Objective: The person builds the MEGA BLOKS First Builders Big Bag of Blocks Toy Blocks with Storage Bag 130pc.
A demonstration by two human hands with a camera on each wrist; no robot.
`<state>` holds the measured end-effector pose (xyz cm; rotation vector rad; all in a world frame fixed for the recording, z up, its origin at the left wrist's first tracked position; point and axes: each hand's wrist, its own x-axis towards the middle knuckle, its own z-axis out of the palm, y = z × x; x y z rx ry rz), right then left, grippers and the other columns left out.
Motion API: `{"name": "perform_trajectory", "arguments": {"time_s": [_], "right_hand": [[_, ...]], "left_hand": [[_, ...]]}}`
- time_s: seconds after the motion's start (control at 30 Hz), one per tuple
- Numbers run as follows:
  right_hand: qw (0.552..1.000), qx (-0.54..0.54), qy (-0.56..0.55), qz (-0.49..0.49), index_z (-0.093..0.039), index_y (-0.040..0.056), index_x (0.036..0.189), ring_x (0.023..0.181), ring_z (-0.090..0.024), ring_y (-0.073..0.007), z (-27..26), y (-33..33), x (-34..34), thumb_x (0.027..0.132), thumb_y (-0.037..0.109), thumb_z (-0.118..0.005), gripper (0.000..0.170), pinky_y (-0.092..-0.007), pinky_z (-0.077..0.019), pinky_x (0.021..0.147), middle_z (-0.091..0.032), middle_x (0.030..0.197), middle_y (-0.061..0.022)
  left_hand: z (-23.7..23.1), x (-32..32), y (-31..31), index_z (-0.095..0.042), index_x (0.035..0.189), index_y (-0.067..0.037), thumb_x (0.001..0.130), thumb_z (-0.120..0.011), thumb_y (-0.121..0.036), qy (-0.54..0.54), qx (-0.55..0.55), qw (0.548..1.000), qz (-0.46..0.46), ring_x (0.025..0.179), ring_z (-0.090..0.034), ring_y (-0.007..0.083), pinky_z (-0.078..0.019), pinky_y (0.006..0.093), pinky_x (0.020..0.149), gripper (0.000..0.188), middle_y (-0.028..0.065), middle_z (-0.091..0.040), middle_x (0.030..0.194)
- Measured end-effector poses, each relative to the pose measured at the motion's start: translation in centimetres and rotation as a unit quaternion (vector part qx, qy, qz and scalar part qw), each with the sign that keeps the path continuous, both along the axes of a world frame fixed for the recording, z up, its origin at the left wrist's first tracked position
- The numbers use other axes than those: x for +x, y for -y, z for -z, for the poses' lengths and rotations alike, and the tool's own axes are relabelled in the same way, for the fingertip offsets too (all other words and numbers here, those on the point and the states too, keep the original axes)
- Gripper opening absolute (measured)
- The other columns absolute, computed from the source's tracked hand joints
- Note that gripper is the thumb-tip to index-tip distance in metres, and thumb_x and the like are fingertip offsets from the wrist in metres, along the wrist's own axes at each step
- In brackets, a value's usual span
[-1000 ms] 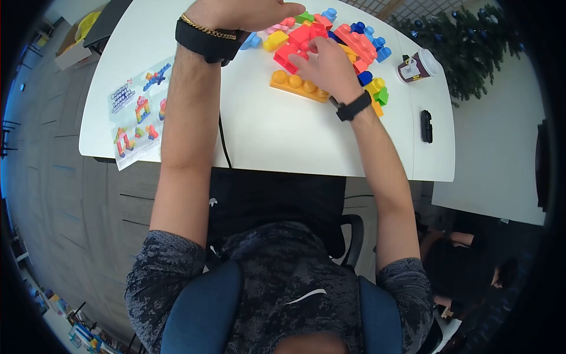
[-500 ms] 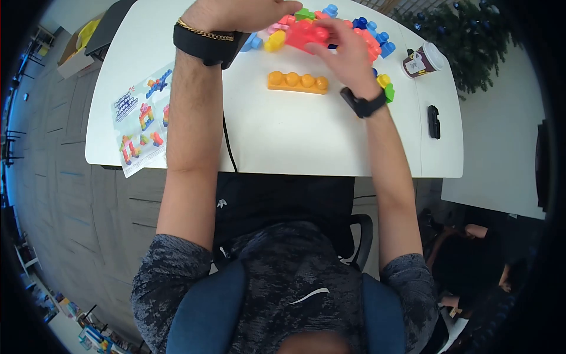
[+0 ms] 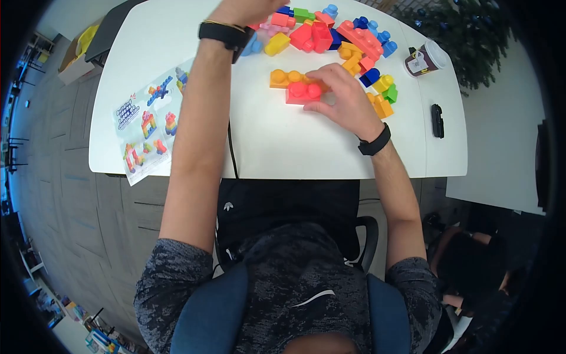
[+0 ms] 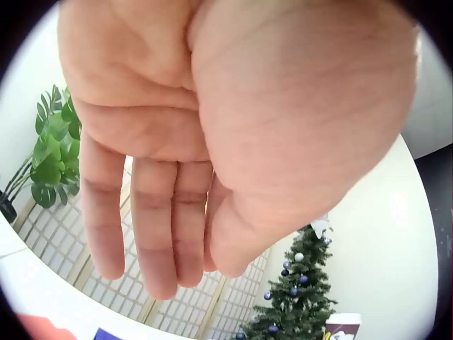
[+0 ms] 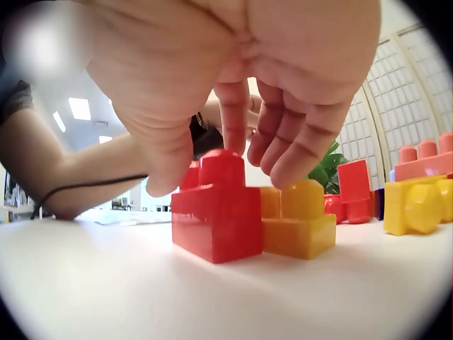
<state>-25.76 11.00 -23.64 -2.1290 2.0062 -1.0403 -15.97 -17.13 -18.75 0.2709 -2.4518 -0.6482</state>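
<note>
Beside the orange four-stud building block (image 3: 282, 79) on the white table, my right hand (image 3: 349, 97) holds a red building block (image 3: 299, 94) between thumb and fingers. In the right wrist view the red block (image 5: 216, 219) stands upright on the table, studs up, close against the orange block (image 5: 301, 234). The thumb is on its left side and the fingers reach over the studs. At the table's far left, my left hand (image 3: 250, 10) hovers with straight fingers (image 4: 152, 227) and an empty palm, partly cut off in the head view.
Loose building blocks in several colours lie behind, among them a yellow block (image 3: 277, 43) and a long coral block (image 3: 361, 40). A printed picture sheet (image 3: 141, 130) lies left. A paper cup (image 3: 421, 61) and a black object (image 3: 437, 121) stand right. A black cable (image 3: 232, 150) crosses the front edge.
My right hand has brought a red block from the pile nearer to me, down beside the orange block. The left hand has stayed at the far left, shifting slightly.
</note>
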Motion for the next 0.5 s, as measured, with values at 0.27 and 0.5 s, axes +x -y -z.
{"name": "perform_trajectory", "arguments": {"time_s": [0.27,0.5], "right_hand": [[0.985,-0.016,-0.047,0.164,-0.072,0.0074,0.125,0.101,-0.069,-0.0297,0.2,6.1,-7.5,0.091,0.035,-0.082,0.045,-0.0408,-0.0571,0.082,-0.071,0.112,-0.0146],[0.972,0.116,-0.092,0.181,-0.071,0.0022,0.125,0.096,-0.074,-0.0286,1.6,8.9,-8.4,0.092,0.030,-0.081,0.044,-0.0370,-0.0586,0.085,-0.076,0.110,-0.0162]], "left_hand": [[4.4,-4.6,-3.9,-0.076,0.122,-0.009,0.091,-0.074,-0.017,0.250,-0.081,0.965,-0.020,0.107,-0.073,0.0336,-0.0582,0.0433,0.094,0.032,0.0167,-0.077,0.111],[8.1,-5.5,-3.6,-0.063,0.135,-0.009,0.086,-0.081,-0.023,0.213,-0.137,0.967,0.008,0.105,-0.072,0.0339,-0.0587,0.0458,0.092,0.054,0.0159,-0.075,0.112]]}}
